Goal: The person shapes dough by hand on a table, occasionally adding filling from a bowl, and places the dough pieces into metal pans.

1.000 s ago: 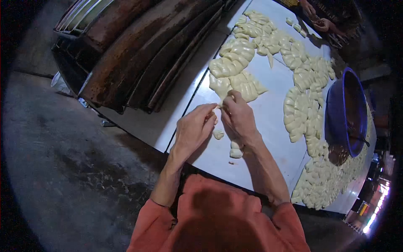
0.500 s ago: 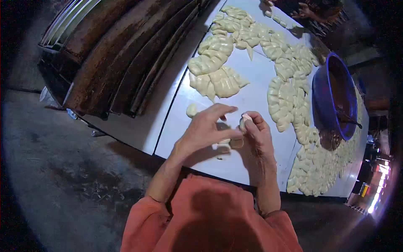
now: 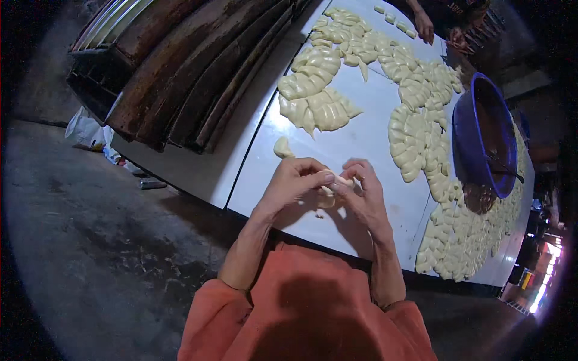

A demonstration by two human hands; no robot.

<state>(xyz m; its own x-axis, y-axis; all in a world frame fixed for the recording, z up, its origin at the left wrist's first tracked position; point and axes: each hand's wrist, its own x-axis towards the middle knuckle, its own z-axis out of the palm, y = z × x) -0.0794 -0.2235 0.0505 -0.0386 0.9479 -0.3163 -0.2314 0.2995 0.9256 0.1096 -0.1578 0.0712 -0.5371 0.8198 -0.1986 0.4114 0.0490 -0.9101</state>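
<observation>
Left hand (image 3: 296, 183) and right hand (image 3: 367, 195), the fingers of both pinching a small pale dough piece (image 3: 342, 180) over the table (image 3: 361, 144) near its front edge; a purple-blue basin (image 3: 472, 144) stands toward the right edge.

A short row of pale lettering (image 3: 456, 8) stands on the dark shirt (image 3: 442, 15) of a person at the counter's (image 3: 361, 141) far side, too small and slanted to read surely; no other writing is legible.
</observation>
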